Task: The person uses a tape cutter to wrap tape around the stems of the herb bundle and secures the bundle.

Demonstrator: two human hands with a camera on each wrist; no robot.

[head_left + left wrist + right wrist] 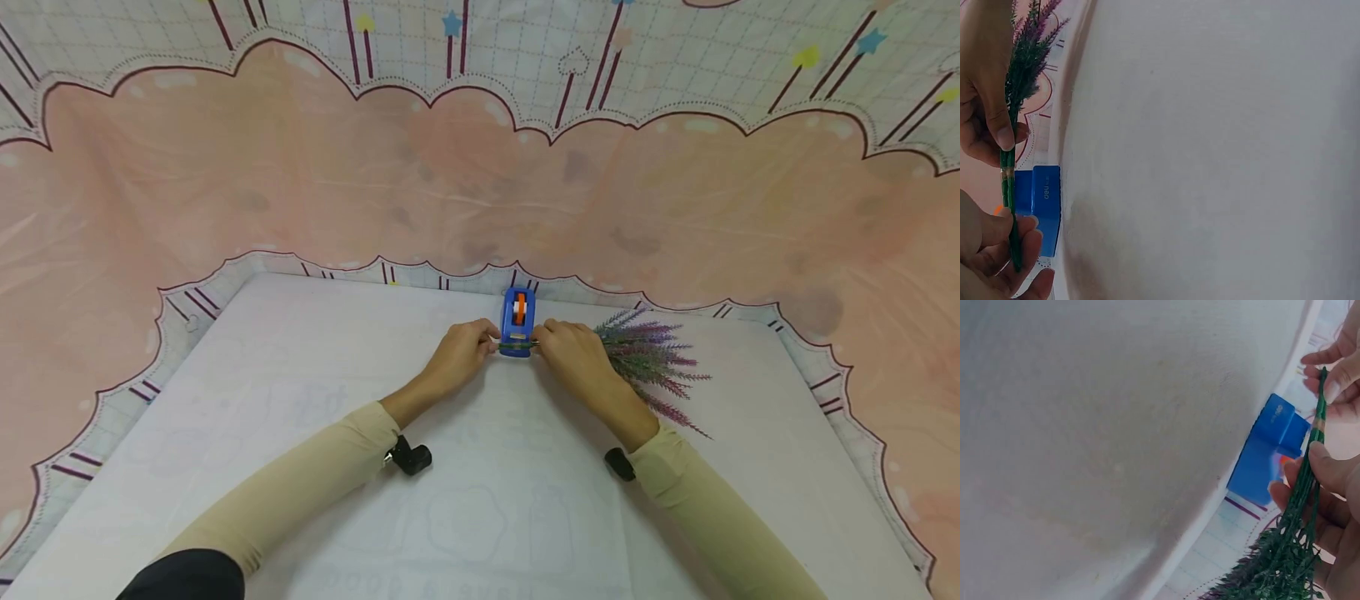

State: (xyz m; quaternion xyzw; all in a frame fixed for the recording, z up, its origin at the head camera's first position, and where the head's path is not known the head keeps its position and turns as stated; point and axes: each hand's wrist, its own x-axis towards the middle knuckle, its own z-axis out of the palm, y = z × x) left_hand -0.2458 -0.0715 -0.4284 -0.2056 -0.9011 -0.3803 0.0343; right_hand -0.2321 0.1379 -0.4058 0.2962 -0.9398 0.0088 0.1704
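Note:
A bunch of artificial lavender [656,354] with purple tips and green stems is held crosswise over a blue tape dispenser [517,302]. My left hand [459,354] pinches the stem ends between thumb and fingers. Farther up the stems, just below the leaves, my right hand [577,358] grips the bunch, its flower heads pointing out to the right. Between the hands, a band of tape [1007,172] wraps the stems. An orange tape core shows in the dispenser, which stands near the far edge of the white table.
The white table [337,508] spreads out in front of me, its far edge just behind the dispenser. A pink and white patterned cloth [420,192] hangs beyond it. Black wrist cameras [411,457] sit by both sleeves.

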